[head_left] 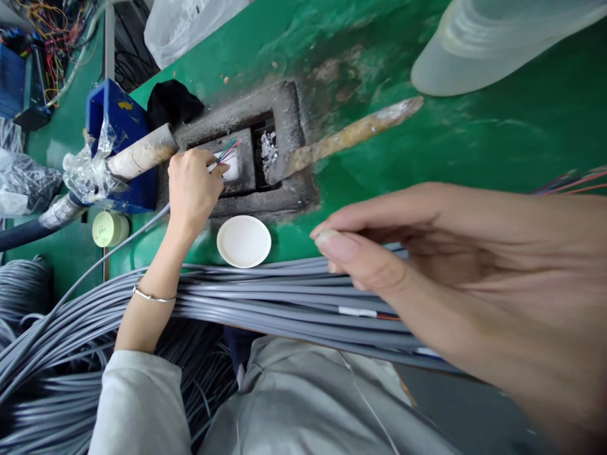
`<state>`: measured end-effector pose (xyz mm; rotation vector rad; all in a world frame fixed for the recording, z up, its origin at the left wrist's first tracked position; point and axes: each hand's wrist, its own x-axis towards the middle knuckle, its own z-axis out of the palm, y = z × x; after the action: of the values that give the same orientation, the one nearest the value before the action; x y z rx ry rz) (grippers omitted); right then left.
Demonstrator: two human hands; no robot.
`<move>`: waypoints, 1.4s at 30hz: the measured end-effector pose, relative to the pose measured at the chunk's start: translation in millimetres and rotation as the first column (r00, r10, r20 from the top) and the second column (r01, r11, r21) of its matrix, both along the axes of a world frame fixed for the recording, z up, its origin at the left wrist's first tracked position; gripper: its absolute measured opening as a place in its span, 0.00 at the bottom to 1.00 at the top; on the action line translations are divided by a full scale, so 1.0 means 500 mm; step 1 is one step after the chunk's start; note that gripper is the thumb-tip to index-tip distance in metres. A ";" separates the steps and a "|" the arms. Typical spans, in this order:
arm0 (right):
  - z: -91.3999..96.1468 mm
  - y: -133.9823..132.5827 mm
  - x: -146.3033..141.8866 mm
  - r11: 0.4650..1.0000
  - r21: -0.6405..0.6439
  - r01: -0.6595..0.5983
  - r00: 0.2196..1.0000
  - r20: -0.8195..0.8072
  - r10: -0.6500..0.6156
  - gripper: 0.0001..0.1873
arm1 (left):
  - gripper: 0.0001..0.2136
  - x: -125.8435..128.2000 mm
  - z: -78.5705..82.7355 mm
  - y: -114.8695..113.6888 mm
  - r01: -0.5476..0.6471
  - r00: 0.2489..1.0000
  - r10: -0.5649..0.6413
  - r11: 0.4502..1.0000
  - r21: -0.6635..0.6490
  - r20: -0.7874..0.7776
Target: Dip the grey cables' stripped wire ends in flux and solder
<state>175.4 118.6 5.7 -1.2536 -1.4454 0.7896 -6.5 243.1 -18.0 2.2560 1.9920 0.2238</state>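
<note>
My left hand (193, 186) pinches a grey cable (159, 218) close to its stripped end. Thin coloured wires (229, 151) fan out from that end, above a white piece (231, 169) on a dark metal plate. Beside the plate, silvery, crumpled-looking metal (269, 148) shows in the opening of a grimy solder pot (287, 120) set in the green bench. Large and near the camera, my right hand (441, 253) has its thumb and fingertips pressed together, with nothing visible between them. It hovers over a bundle of grey cables (284, 297).
A stained flat stick (355, 136) leans across the pot's rim. Nearby are a round white lid (243, 241), a small pale-green tub (110, 229), a blue bin (121, 120), a pipe nozzle (142, 151), black cloth (173, 102) and a translucent container (497, 50).
</note>
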 end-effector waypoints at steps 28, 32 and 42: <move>-0.001 0.021 -0.012 0.988 0.152 0.004 0.994 0.110 -0.021 0.06 | 0.22 0.003 0.087 -0.075 0.002 0.705 0.047 0.998 -0.068 0.708; -0.003 0.024 -0.017 0.972 0.232 0.042 0.983 0.164 -0.082 0.06 | 0.23 0.010 0.094 -0.092 0.045 0.653 0.052 0.993 -0.107 0.756; -0.017 0.026 -0.028 0.961 0.275 0.019 0.963 0.254 -0.092 0.04 | 0.20 0.020 0.089 -0.118 0.164 0.676 -0.008 0.977 -0.140 0.737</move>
<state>161.5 131.9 -2.9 -1.2138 -1.6611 0.3781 3.4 184.2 26.6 1.7099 1.3866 0.7563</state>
